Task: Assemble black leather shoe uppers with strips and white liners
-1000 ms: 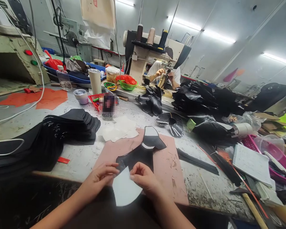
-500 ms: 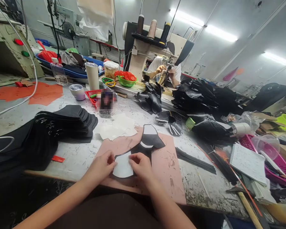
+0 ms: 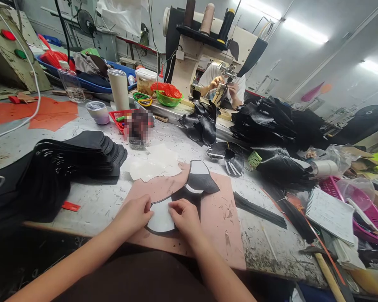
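A black leather shoe-upper piece [image 3: 185,204] lies on a pink board [image 3: 222,222] at the table's front edge. Its near end carries a white reinforcement patch [image 3: 160,216] with a narrow black border showing around it; a second white patch [image 3: 199,167] covers the far end. My left hand [image 3: 140,213] pinches at the left edge of the near patch, thumb and fingers together. At that patch's right side, my right hand [image 3: 185,216] is closed in a similar pinch, its fingertips on the white surface. What lies beneath my fingertips is hidden.
Thin white sheets [image 3: 154,165] lie just beyond the board. To the left rises a stack of black pieces [image 3: 78,155]. A hammer [image 3: 329,274] and a notebook [image 3: 330,214] lie at right. Another person [image 3: 220,84] works at a sewing machine [image 3: 189,63] behind the table.
My view has tilted and shifted slightly. Both hands stay at the near white patch, with the right fingertips a little further left along it.
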`<state>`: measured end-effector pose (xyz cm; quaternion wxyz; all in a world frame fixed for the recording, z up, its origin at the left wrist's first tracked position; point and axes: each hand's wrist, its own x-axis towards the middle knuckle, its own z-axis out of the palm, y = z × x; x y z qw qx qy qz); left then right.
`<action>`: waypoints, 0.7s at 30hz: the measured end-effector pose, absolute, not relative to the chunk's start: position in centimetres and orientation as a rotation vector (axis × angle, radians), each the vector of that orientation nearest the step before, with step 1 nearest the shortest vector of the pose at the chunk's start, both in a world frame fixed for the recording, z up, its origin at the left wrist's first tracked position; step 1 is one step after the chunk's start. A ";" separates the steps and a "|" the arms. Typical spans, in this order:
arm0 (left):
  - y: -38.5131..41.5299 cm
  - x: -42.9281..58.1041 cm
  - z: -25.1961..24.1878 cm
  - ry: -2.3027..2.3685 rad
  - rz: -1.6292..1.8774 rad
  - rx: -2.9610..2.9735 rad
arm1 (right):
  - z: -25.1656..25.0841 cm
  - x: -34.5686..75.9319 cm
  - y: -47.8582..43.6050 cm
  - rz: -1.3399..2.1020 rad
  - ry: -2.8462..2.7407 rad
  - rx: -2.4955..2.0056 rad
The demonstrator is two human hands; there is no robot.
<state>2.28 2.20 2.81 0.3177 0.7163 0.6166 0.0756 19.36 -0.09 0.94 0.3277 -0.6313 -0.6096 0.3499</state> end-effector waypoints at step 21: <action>0.4 0.6 2.7 1.356 0.088 2.640 | 3.0 22.3 -0.9 0.582 -2.412 -1.643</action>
